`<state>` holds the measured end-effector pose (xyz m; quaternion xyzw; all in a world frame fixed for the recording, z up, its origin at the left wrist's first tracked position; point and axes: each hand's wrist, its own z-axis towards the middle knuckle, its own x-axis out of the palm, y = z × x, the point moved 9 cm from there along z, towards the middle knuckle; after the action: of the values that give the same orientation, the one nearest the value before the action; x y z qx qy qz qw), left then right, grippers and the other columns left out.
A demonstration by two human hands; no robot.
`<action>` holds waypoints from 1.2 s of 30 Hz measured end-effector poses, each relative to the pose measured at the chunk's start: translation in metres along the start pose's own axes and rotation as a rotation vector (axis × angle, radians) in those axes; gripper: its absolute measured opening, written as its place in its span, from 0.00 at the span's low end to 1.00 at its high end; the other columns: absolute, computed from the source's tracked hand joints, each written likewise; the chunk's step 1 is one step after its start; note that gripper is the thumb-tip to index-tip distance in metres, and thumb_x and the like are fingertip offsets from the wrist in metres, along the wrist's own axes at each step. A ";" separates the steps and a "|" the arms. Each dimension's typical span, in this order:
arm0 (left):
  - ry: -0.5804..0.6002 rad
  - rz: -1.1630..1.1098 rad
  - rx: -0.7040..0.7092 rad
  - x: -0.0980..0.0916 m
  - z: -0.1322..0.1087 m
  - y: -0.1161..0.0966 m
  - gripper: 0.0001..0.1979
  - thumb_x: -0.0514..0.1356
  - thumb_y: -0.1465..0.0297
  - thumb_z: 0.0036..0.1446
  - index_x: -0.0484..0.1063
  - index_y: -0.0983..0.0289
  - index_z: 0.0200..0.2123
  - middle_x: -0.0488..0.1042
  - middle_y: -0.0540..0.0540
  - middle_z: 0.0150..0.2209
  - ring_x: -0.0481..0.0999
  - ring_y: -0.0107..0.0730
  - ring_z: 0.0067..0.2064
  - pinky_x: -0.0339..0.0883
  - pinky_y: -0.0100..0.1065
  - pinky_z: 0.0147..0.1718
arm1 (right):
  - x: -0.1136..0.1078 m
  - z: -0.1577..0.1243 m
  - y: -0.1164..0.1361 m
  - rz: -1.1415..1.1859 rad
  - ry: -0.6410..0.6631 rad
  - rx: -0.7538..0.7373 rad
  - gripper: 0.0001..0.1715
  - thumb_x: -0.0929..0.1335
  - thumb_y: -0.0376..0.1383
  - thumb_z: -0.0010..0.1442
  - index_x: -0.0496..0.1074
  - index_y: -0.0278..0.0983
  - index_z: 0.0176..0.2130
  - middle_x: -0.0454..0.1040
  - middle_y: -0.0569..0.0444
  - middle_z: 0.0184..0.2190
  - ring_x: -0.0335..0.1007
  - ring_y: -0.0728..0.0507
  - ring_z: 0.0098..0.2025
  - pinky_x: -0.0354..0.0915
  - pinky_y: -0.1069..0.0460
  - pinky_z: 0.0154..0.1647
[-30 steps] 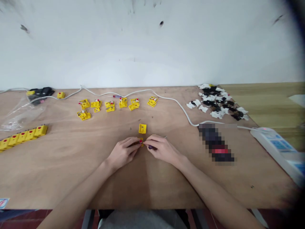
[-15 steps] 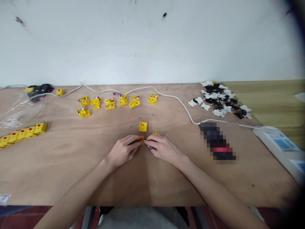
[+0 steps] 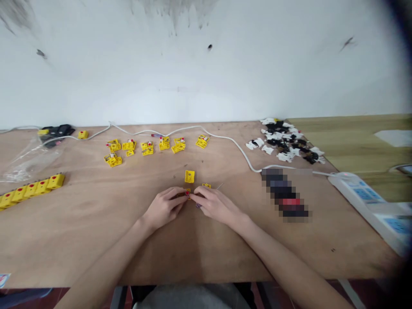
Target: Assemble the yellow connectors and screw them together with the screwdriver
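Observation:
My left hand [image 3: 165, 207] is closed on a small yellow plastic housing [image 3: 188, 198] with a red button, low over the table's middle. My right hand [image 3: 216, 205] reaches in from the other side, its fingertips at the red button. Tucked under the right hand is a screwdriver [image 3: 198, 206]; its purple handle shows below the fingers and its thin shaft sticks out past the knuckles. Just beyond the hands lies an open yellow housing shell [image 3: 189, 176]. Another yellow piece [image 3: 206, 186] is partly hidden behind my right hand.
Several opened yellow housings [image 3: 147, 148] lie along the back, near a white cable [image 3: 238, 143] and another screwdriver [image 3: 156, 135]. A row of closed yellow housings [image 3: 43, 186] stands left. To the right are black and white pieces [image 3: 283, 139], a pixelated dark object [image 3: 285, 193] and a power strip [image 3: 363, 195].
The whole view has shifted a little, so the table sits lower and further left. Both hands stay together at the yellow housing, with hardly any change in their grip.

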<state>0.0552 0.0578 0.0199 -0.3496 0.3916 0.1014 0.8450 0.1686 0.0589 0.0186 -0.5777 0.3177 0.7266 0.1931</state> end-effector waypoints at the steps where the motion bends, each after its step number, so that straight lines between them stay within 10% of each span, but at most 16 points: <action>1: -0.001 -0.009 -0.006 0.000 0.000 0.001 0.14 0.57 0.77 0.64 0.76 0.59 0.49 0.76 0.58 0.51 0.77 0.37 0.51 0.76 0.41 0.50 | 0.000 0.000 0.000 0.000 0.003 0.006 0.19 0.66 0.22 0.60 0.75 0.35 0.49 0.74 0.47 0.42 0.73 0.42 0.39 0.73 0.47 0.41; 12: -0.054 0.015 -0.225 -0.018 0.004 0.019 0.18 0.66 0.67 0.57 0.74 0.58 0.52 0.73 0.59 0.54 0.70 0.47 0.59 0.66 0.51 0.58 | -0.041 -0.009 -0.039 0.081 -0.332 0.223 0.16 0.62 0.35 0.69 0.74 0.38 0.52 0.74 0.47 0.43 0.67 0.38 0.44 0.66 0.43 0.45; 19: 0.000 0.041 -0.252 -0.017 0.004 0.019 0.13 0.67 0.62 0.57 0.79 0.57 0.46 0.75 0.57 0.47 0.71 0.45 0.52 0.66 0.47 0.53 | -0.022 -0.013 -0.091 0.249 -0.430 0.366 0.10 0.62 0.36 0.70 0.72 0.37 0.42 0.72 0.48 0.37 0.66 0.39 0.43 0.65 0.43 0.47; 36: 0.063 0.143 -0.290 -0.005 -0.007 0.025 0.18 0.67 0.51 0.54 0.81 0.53 0.45 0.74 0.52 0.30 0.68 0.37 0.37 0.58 0.41 0.42 | -0.036 -0.024 -0.071 0.094 -0.291 0.228 0.07 0.73 0.40 0.61 0.80 0.47 0.41 0.69 0.49 0.55 0.62 0.34 0.56 0.62 0.36 0.56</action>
<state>0.0370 0.0721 0.0079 -0.4421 0.4229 0.2058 0.7637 0.2409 0.0968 0.0336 -0.4255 0.3932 0.7701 0.2669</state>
